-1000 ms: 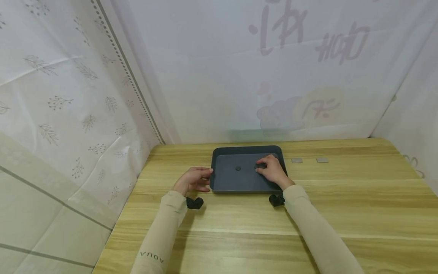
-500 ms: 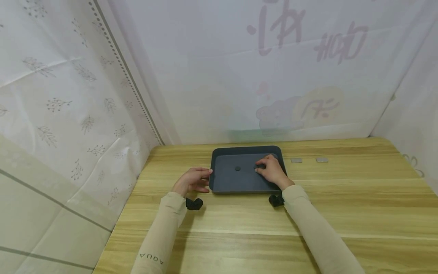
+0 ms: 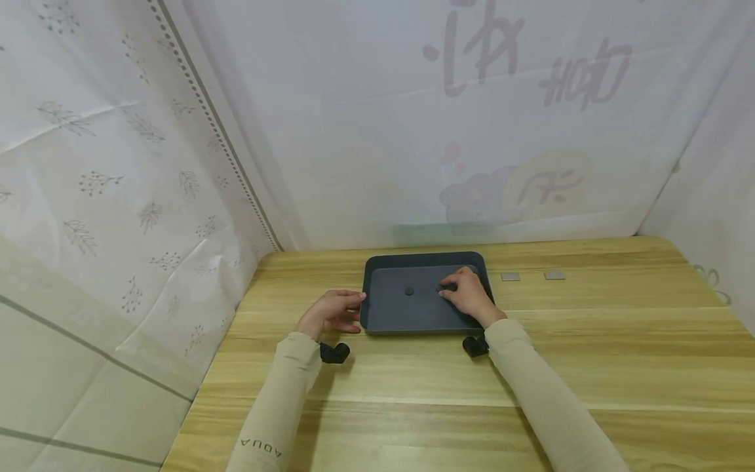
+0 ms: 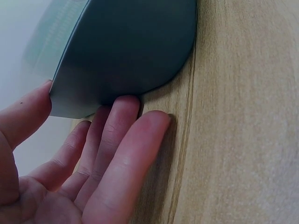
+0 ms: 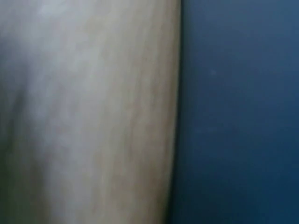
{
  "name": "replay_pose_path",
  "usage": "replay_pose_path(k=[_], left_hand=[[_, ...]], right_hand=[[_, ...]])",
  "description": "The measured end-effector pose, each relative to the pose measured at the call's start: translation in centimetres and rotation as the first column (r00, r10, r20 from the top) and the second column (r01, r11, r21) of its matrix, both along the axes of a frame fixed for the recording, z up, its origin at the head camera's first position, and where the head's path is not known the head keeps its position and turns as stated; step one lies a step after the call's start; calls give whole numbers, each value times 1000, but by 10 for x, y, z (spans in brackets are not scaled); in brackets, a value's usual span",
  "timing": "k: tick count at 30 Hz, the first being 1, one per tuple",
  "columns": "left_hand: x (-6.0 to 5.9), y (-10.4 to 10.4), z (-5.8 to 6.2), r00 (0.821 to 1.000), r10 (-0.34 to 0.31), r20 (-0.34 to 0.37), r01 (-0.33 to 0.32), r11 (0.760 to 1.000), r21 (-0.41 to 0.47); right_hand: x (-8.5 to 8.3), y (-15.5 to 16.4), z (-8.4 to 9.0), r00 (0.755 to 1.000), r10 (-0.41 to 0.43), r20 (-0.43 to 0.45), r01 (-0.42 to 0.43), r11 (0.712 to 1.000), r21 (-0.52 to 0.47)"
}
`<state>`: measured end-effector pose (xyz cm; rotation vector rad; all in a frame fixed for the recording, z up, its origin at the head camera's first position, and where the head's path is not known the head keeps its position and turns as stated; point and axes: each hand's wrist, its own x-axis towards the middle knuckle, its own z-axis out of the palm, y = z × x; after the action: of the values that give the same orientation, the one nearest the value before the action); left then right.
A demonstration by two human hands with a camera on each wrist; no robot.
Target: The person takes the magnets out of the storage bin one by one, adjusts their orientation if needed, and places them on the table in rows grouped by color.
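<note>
Dark grey plastic makes up the tray [image 3: 383,314] lying flat at the middle of the wooden worktop [image 3: 590,354], slightly left of frame centre in the head view. The left hand [image 3: 331,312] is laid beside the tray's left wall, fingers [image 4: 122,135] straight and relaxed, their tips touching the wall from outside; nothing is gripped by it. The right hand [image 3: 468,294] is set inside the tray on its right half, and its fingertips are placed on or round a small dark disc [image 3: 448,287]. Whether that disc is truly pinched or only touched cannot be told, since the right wrist view is blurred and shows only skin against the tray floor. A second small dark disc [image 3: 409,290] lies alone near the middle of the tray, apart from both hands.

The step in hand is judged to be the taking of the right-hand disc while the tray is steadied. A firm pinch on a thin, flat piece would be called for next, with the tray kept from sliding.

Two small grey squares [image 3: 510,276] [image 3: 554,275] lie on the worktop right of the tray, well apart from the hands. White patterned sheeting [image 3: 147,164] closes the scene at left and back. Nothing is seen to bar the way except the tray's own low rim.
</note>
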<state>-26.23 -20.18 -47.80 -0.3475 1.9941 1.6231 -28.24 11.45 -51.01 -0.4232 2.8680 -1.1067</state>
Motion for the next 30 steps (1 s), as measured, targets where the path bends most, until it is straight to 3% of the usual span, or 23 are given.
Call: replay_pose_path(k=[30], left_hand=[[-1,0,-1,1000,11,12,-11,1000,16]], right_hand=[[-1,0,-1,1000,-24,0,24,1000,-20]])
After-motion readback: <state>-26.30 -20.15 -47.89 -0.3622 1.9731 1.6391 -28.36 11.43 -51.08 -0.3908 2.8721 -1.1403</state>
